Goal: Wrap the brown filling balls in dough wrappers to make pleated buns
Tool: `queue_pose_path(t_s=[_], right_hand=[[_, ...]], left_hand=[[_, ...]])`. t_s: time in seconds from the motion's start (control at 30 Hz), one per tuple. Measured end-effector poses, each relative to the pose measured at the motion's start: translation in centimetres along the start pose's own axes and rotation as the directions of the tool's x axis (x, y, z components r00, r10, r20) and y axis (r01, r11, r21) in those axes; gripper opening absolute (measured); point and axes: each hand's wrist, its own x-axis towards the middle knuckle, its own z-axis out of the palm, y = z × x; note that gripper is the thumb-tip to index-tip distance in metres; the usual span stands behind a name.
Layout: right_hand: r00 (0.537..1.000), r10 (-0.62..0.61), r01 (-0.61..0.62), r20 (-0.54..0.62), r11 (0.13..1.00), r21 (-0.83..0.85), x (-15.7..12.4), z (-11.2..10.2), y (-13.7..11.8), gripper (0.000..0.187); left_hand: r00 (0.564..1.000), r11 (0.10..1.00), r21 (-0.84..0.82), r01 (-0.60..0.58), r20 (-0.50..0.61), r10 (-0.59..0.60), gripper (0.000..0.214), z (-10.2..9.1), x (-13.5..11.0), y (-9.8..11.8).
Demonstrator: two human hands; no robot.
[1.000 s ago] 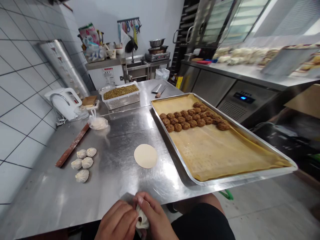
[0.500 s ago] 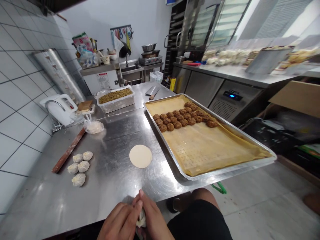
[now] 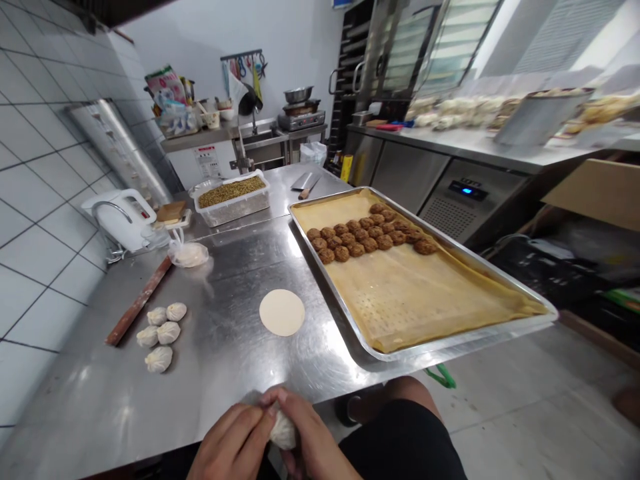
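Between both my hands, at the table's near edge, is a pale pleated dough bun (image 3: pixel 283 430). My left hand (image 3: pixel 230 437) curls against its left side with the fingertips at its top. Around the right side my right hand (image 3: pixel 313 430) is wrapped, thumb and finger meeting the left ones. Part of the bun is hidden by the fingers. A flat round dough wrapper (image 3: pixel 282 312) lies on the steel table just beyond. To the left sit several finished pleated buns (image 3: pixel 159 359) in a cluster.
A large tray (image 3: pixel 367 343) lined with yellowish paper holds rows of brown filling balls (image 3: pixel 356 249). A rolling pin (image 3: pixel 140 300), a tied plastic bag (image 3: pixel 189 254), a white kettle (image 3: pixel 120 217), a tub of chopped filling (image 3: pixel 233 200) and a wooden-handled scraper (image 3: pixel 307 187) lie about the steel table.
My hands have turned the bun slightly, and more of its pleated side shows between them. The left fingers have drawn a little left. The wrapper and tray stay put.
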Motion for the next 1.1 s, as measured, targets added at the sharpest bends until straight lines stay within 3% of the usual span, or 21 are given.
queue_pose_path(t_s=[0.13,0.23,0.33,0.43,0.53,0.63,0.73,0.83,0.93,1.03,1.1], right_hand=[[1.0,0.004,-0.005,0.023,1.0,0.026,0.1,0.1,-0.3,0.057],[0.999,0.016,-0.017,-0.044,1.0,-0.019,0.3,0.2,-0.3,0.062],[0.997,0.077,-0.077,-0.01,0.997,0.029,0.2,0.0,-0.5,0.064],[0.992,0.104,-0.111,0.069,0.989,0.099,-0.1,-0.1,-0.8,0.062],[0.995,0.084,-0.088,0.051,0.993,0.076,0.0,0.0,-0.9,0.062],[0.997,0.075,-0.075,-0.008,0.997,0.007,0.2,0.1,-0.9,0.071],[0.988,0.145,-0.149,0.061,0.986,0.078,-0.1,-0.1,-1.2,0.072],[0.969,0.186,-0.217,0.163,0.955,0.201,-0.3,-0.2,-1.3,0.061],[0.987,0.132,-0.146,0.092,0.973,0.176,0.0,-0.1,-1.0,0.063],[0.997,0.08,-0.081,0.019,0.995,0.06,0.3,-0.2,-0.7,0.078],[0.992,0.112,-0.115,0.062,0.992,0.055,0.3,-0.4,-0.9,0.081]], left_hand=[[0.993,0.999,0.02,0.034,-0.114,-0.032,0.025,0.3,-0.1,0.1],[0.999,0.998,0.059,-0.009,-0.043,0.011,0.026,0.5,-0.7,-0.1],[0.996,0.995,0.075,-0.072,0.063,0.068,0.027,0.3,-1.2,-0.5],[0.999,0.995,0.083,-0.053,0.007,0.053,0.029,0.0,-0.9,-0.5],[0.997,0.995,0.098,-0.021,-0.078,0.029,0.029,0.0,-0.4,-0.4],[0.998,0.995,0.08,-0.057,-0.002,0.057,0.03,0.1,-0.5,-0.4],[0.993,0.993,0.074,-0.092,0.078,0.086,0.03,-0.2,-1.3,-0.7],[0.998,0.992,0.11,-0.069,0.013,0.068,0.023,-0.4,-1.9,-0.8],[0.998,0.991,0.126,-0.045,-0.042,0.051,0.022,-0.3,-1.7,-0.7],[0.997,0.992,0.1,-0.074,0.032,0.071,0.029,-0.2,-1.2,-0.7],[0.992,0.99,0.085,-0.108,0.068,0.102,0.032,-0.3,-0.9,-0.8]])
